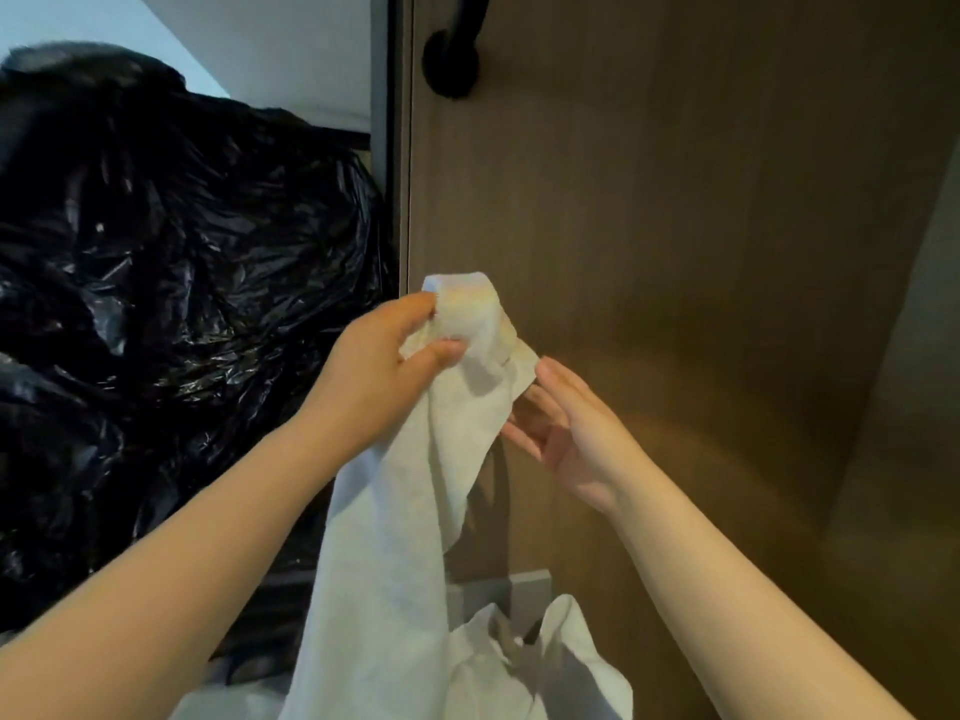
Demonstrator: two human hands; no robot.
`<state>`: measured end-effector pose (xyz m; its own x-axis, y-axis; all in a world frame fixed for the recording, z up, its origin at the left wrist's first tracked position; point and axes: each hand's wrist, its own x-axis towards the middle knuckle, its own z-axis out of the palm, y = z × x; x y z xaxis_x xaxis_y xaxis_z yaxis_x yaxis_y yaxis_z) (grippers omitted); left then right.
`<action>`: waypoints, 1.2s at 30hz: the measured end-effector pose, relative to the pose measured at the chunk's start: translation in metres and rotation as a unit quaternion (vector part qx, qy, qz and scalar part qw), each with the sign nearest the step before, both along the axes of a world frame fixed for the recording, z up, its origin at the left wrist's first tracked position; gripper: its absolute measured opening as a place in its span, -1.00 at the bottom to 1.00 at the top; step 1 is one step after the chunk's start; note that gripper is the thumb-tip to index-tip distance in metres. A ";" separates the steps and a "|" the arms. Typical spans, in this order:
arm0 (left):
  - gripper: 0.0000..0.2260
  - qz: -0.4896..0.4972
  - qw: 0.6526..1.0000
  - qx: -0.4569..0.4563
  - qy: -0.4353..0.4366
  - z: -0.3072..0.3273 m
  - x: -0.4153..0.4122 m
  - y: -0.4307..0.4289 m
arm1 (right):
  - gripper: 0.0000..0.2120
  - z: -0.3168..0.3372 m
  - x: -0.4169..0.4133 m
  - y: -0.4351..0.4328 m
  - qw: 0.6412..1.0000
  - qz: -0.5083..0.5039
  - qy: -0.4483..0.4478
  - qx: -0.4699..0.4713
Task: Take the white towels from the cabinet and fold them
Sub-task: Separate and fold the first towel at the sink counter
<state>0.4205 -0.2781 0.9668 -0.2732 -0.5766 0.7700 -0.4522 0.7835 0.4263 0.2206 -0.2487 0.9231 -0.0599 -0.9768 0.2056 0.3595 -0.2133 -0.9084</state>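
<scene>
The person stands close to a wooden cabinet door [675, 252], both bare forearms raised in front of it. The left hand [384, 366] is held up, with the thumb and curled fingers pinching a bunched top corner of a white towel [395, 537]. The towel hangs straight down from that grip, between the two arms, in long loose folds that run out of sight at the bottom of the view. The right hand [571, 428] is just beside it, a little lower, palm turned toward the cloth. Its fingers are stretched out and relaxed, with the tips touching the towel's free edge and some of them slipped behind the fabric. It has not closed on anything. Low down, near the right forearm, there is more crumpled white cloth [519, 667]; whether it is the same towel or another I cannot tell. To the left, the open cabinet is stuffed with shiny black plastic bags [156, 304], wrinkled and bulging toward the door's edge. A black handle [452, 59] sits on the door above the hands.
</scene>
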 end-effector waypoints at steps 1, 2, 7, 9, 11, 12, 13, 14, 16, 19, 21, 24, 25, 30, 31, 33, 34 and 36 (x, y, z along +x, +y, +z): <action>-0.82 0.003 1.000 -0.009 0.006 0.009 0.000 0.001 | -0.54 0.008 -0.001 0.000 1.000 -0.011 0.007 -0.011; -0.83 0.002 1.000 -0.016 0.014 0.016 0.000 0.002 | -0.58 0.016 -0.002 0.000 0.999 -0.026 0.014 -0.021; -0.88 -0.071 0.996 0.013 0.047 0.026 -0.011 0.014 | -0.76 0.036 -0.012 0.011 0.987 -0.133 0.047 -0.071; -0.89 -0.090 0.994 0.029 0.049 0.020 -0.016 0.016 | -0.83 0.040 -0.020 0.017 0.976 -0.189 0.076 -0.082; -0.86 -0.088 0.994 0.050 0.047 0.014 -0.020 0.015 | -0.86 0.044 -0.028 0.024 0.964 -0.224 0.098 -0.102; -0.80 -0.083 0.994 0.062 0.046 0.011 -0.021 0.014 | -0.87 0.048 -0.030 0.028 0.959 -0.237 0.112 -0.110; -0.76 -0.076 0.993 0.076 0.052 0.010 -0.023 0.014 | -0.87 0.052 -0.033 0.031 0.953 -0.248 0.127 -0.117; -0.76 -0.067 0.992 0.085 0.062 0.009 -0.024 0.015 | -0.87 0.055 -0.035 0.034 0.949 -0.255 0.141 -0.121; -0.78 -0.043 0.990 0.095 0.096 0.007 -0.026 0.017 | -0.87 0.061 -0.039 0.040 0.948 -0.251 0.152 -0.125; -0.76 -0.032 0.988 0.093 0.123 0.008 -0.030 0.022 | -0.87 0.066 -0.041 0.044 0.954 -0.226 0.142 -0.134; -0.69 -0.060 0.985 0.104 0.123 0.012 -0.032 0.027 | -0.87 0.069 -0.039 0.046 0.955 -0.221 0.139 -0.141; -0.62 -0.097 0.978 0.145 0.116 0.020 -0.038 0.032 | -0.86 0.075 -0.035 0.049 0.948 -0.223 0.164 -0.157; -0.63 -0.104 0.976 0.156 0.113 0.021 -0.039 0.032 | -0.85 0.078 -0.033 0.050 0.946 -0.220 0.173 -0.162; -0.61 -0.132 0.968 0.188 0.105 0.017 -0.042 0.025 | -0.79 0.088 -0.033 0.055 0.931 -0.186 0.264 -0.171; -0.61 -0.146 0.964 0.196 0.106 0.015 -0.042 0.024 | -0.78 0.088 -0.035 0.056 0.926 -0.174 0.288 -0.171; -0.60 -0.169 0.956 0.214 0.110 0.013 -0.043 0.023 | -0.77 0.087 -0.038 0.059 0.926 -0.137 0.308 -0.169; -0.60 -0.174 0.953 0.222 0.109 0.012 -0.044 0.022 | -0.76 0.086 -0.039 0.060 0.928 -0.116 0.313 -0.165; -0.64 -0.179 0.952 0.230 0.091 0.009 -0.046 0.020 | -0.76 0.084 -0.041 0.062 0.926 -0.091 0.331 -0.155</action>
<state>0.3747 -0.2581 0.9755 -0.4013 -0.7597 0.5116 -0.0774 0.5847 0.8075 0.1797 -0.1863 1.0066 0.0222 -0.8507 0.5251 -0.3211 -0.5035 -0.8021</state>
